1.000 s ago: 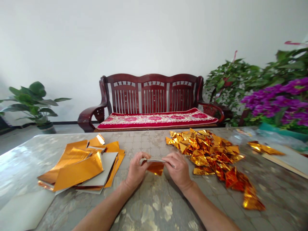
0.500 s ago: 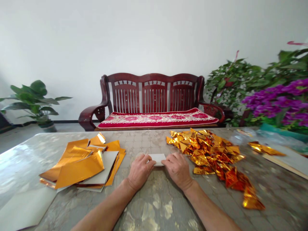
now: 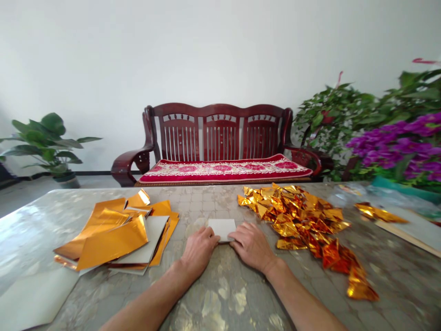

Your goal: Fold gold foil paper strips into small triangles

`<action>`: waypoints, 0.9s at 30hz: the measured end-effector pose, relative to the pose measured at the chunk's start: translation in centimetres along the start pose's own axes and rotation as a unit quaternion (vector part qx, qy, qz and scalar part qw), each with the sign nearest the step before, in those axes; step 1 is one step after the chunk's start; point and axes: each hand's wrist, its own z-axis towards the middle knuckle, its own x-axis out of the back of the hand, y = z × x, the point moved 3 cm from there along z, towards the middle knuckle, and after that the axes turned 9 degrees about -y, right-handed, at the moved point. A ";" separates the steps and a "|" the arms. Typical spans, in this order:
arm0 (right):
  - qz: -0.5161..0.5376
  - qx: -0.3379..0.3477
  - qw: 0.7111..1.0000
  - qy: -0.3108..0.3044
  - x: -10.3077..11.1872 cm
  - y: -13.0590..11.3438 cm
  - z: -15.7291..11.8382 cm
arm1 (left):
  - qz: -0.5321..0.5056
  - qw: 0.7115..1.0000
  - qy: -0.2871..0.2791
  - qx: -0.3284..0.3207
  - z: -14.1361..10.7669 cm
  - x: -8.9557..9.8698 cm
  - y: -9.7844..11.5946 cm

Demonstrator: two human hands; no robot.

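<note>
A small sheet of paper [image 3: 222, 226], pale side up, lies on the patterned table in front of me. My left hand [image 3: 200, 246] is closed at its lower left corner, fingers bent and thumb pressed to the near edge. At the lower right corner my right hand [image 3: 251, 244] pinches the same edge in a like way. The near edge looks folded or rolled, though the fingertips partly cover it. To the left is a loose pile of gold foil paper sheets [image 3: 117, 241], some with the pale back up. Right of my hands lies a heap of folded gold foil pieces [image 3: 292, 214].
A pale sheet [image 3: 37, 296] lies at the table's left front. On the right are clear plastic wrapping [image 3: 389, 197] and a pale board or stack [image 3: 413, 230]. Beyond the table [image 3: 220, 299] stand a wooden bench [image 3: 222, 133], a potted plant [image 3: 55, 147] and purple flowers [image 3: 399, 142].
Both hands have come slightly nearer to me along the paper, and more of its pale face shows beyond the fingers. The piles on both sides stay as they were.
</note>
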 end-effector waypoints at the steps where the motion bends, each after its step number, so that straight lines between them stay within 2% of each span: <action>1: -0.001 0.000 1.000 -0.002 0.0 0.0 0.0 | -0.008 1.000 -0.007 -0.001 -0.1 0.2 0.0; 6: 0.004 -0.008 1.000 -0.007 -0.1 0.3 0.1 | -0.086 0.996 -0.008 0.011 -0.3 1.0 -0.4; 11: 0.027 -0.014 1.000 -0.007 -0.5 0.5 0.2 | -0.126 0.989 -0.008 0.082 -0.1 0.9 -0.9; 17: 0.054 -0.053 0.997 -0.011 -1.1 0.7 0.5 | -0.199 0.967 -0.042 0.151 0.4 0.6 -1.7; 23: 0.068 -0.070 0.995 -0.014 -1.2 0.7 0.7 | -0.182 0.963 -0.056 0.189 0.6 0.8 -2.2; 27: 0.068 -0.078 0.995 -0.014 -1.1 0.6 0.7 | -0.155 0.970 -0.052 0.182 0.7 1.2 -2.2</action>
